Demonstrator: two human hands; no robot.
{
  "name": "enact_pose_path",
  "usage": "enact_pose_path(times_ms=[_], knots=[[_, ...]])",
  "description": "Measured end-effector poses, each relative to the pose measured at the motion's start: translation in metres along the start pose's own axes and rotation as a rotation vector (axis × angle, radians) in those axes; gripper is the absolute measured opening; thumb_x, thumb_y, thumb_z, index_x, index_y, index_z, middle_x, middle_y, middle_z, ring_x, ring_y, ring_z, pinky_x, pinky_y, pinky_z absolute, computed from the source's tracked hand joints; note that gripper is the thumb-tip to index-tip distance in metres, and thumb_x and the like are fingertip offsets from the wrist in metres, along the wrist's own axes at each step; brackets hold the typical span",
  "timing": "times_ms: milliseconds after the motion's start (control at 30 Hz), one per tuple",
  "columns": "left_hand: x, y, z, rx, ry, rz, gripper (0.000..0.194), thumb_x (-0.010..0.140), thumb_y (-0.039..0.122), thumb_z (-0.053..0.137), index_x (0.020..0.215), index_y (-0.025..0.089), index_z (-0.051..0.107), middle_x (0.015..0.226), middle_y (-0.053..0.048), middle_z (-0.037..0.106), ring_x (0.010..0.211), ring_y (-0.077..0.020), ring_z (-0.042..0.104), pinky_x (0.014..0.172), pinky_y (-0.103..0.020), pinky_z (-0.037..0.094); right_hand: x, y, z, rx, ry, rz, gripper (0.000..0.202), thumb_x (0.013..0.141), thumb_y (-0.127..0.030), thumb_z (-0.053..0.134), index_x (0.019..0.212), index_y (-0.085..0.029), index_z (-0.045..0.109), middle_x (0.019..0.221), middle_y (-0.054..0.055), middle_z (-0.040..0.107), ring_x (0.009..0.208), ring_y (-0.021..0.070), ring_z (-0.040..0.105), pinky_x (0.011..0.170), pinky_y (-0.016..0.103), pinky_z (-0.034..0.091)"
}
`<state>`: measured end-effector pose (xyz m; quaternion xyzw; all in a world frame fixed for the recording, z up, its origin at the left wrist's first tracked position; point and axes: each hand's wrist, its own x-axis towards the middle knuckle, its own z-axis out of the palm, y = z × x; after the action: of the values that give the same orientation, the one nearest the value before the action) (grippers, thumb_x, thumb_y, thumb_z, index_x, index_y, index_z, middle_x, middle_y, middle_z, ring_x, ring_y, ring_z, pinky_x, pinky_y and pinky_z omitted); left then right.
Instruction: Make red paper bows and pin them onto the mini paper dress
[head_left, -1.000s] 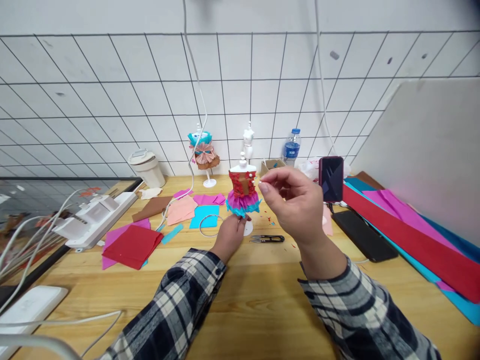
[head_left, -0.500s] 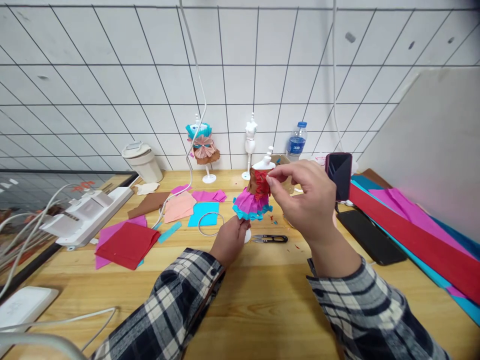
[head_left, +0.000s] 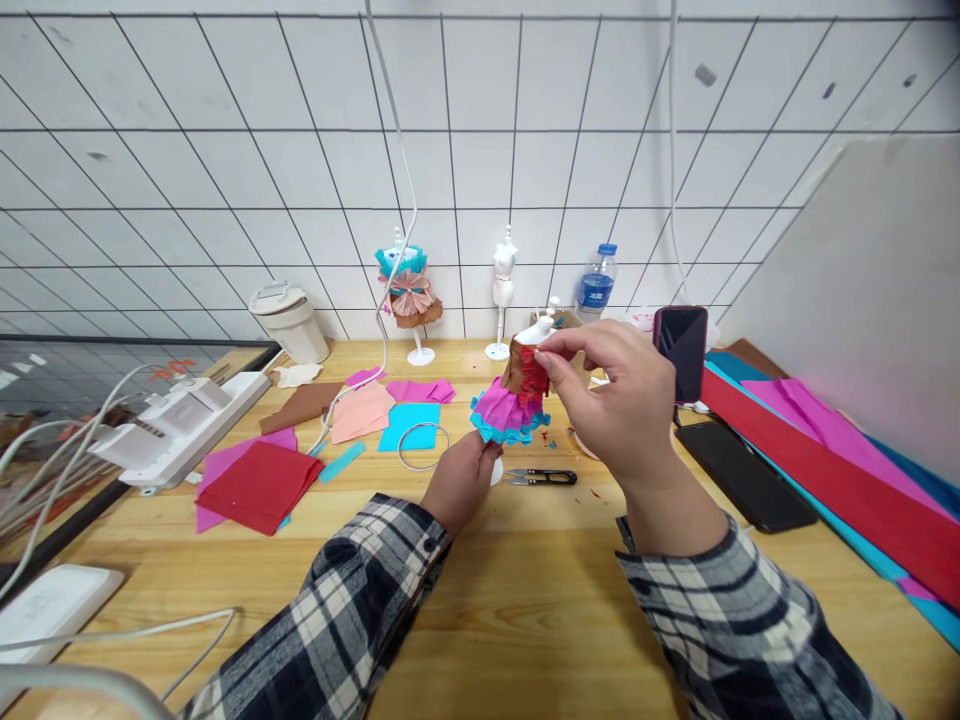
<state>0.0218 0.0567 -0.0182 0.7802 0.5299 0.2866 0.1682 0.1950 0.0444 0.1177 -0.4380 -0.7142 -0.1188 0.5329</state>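
Head view: you steady a small dressed mannequin [head_left: 540, 329] over the worktop [head_left: 495, 620], tilted to the right, between your two hands. Your left hand [head_left: 463, 483] is wrapped around the stand just below the pink-and-blue skirt [head_left: 506, 408]; its white base [head_left: 496, 471] peeks out beside your fingers, and whether it rests on the wood cannot be told. Your right hand [head_left: 616, 400] brings thumb and forefinger together at the red trim of the brown bodice [head_left: 517, 370]; whether they are closed on the trim or on something tiny is not clear. Thread snips [head_left: 541, 478] lie near the base, and a bare white form [head_left: 504, 290] stands behind.

The figure looks light and likely top-heavy on its slim stem, with a stiff body under thin, papery layers. The ruffles would probably crush or tear under pressure, so the stem appears your safest hold, with the bare shoulders a second choice and only a light fingertip touch for the trim.
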Motion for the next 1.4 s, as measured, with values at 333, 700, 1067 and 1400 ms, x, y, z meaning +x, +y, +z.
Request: enact_pose_path(times_ms=[333, 700, 1067, 1400], knots=[[0.000, -0.003, 0.000, 0.033, -0.005, 0.007, 0.027, 0.092, 0.030, 0.035, 0.091, 0.018, 0.059, 0.086, -0.007, 0.067, 0.080, -0.0206, 0.061, 0.067, -0.029, 0.040, -0.002, -0.001, 0.001, -0.017, -0.001, 0.015, 0.011, 0.085, -0.026, 0.056, 0.082, -0.022, 0.066, 0.078, 0.001, 0.065, 0.075, 0.0168, 0.057, 0.072, 0.031, 0.043], [0.002, -0.004, -0.003, 0.083, 0.065, 0.035, 0.024, 0.092, 0.027, 0.037, 0.090, 0.018, 0.060, 0.085, -0.007, 0.067, 0.084, -0.0211, 0.062, 0.068, -0.028, 0.041, -0.001, -0.001, -0.003, -0.018, -0.047, 0.028, 0.011, 0.083, -0.026, 0.057, 0.082, -0.021, 0.067, 0.074, 0.001, 0.064, 0.071, 0.0162, 0.056, 0.068, 0.030, 0.042], [0.001, -0.002, -0.001, -0.032, 0.038, 0.000, 0.029, 0.092, 0.029, 0.036, 0.087, 0.018, 0.062, 0.084, -0.006, 0.068, 0.080, -0.0195, 0.062, 0.069, -0.029, 0.045, -0.001, -0.005, -0.004, 0.038, -0.075, 0.077, 0.013, 0.082, -0.025, 0.061, 0.093, -0.024, 0.068, 0.077, 0.000, 0.066, 0.065, 0.0128, 0.056, 0.063, 0.026, 0.044], [0.004, -0.008, -0.001, -0.059, 0.004, -0.065, 0.035, 0.094, 0.031, 0.035, 0.102, 0.017, 0.065, 0.099, -0.009, 0.070, 0.091, -0.0214, 0.064, 0.077, -0.030, 0.046, 0.008, 0.026, -0.028, -0.203, -0.135, 0.188, 0.022, 0.080, -0.035, 0.060, 0.096, -0.024, 0.070, 0.077, 0.001, 0.067, 0.057, 0.0119, 0.054, 0.055, 0.026, 0.039]])
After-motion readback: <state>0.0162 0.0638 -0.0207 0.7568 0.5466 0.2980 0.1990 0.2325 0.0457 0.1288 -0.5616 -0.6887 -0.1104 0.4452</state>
